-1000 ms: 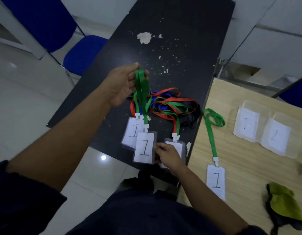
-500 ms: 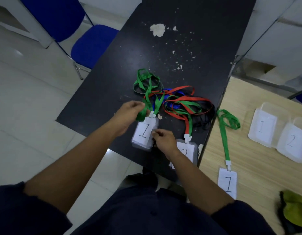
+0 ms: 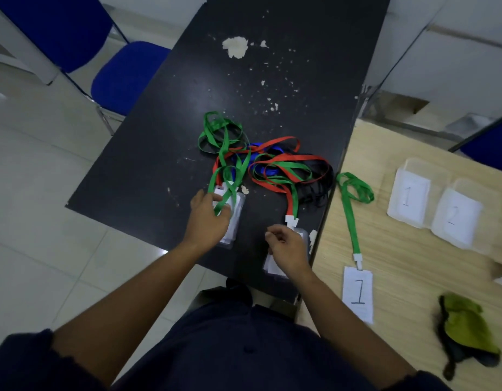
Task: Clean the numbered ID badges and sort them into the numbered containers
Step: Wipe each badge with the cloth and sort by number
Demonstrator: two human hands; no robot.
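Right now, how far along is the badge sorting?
Barely started. One badge marked 1 lies apart on the wooden table, not yet in container 1. The left hand pinches a green lanyard over a badge on the black table; the right hand hovers over another badge. The tangled lanyards, the cloth and container 2 wait.

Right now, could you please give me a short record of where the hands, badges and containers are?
Left hand: holds a green strap over badges on the black table
Right hand: fingers curled, nothing seen in them, above another badge
Strap pile: tangled, on the black table
Wooden table: badge marked 1, container 1, container 2, green cloth
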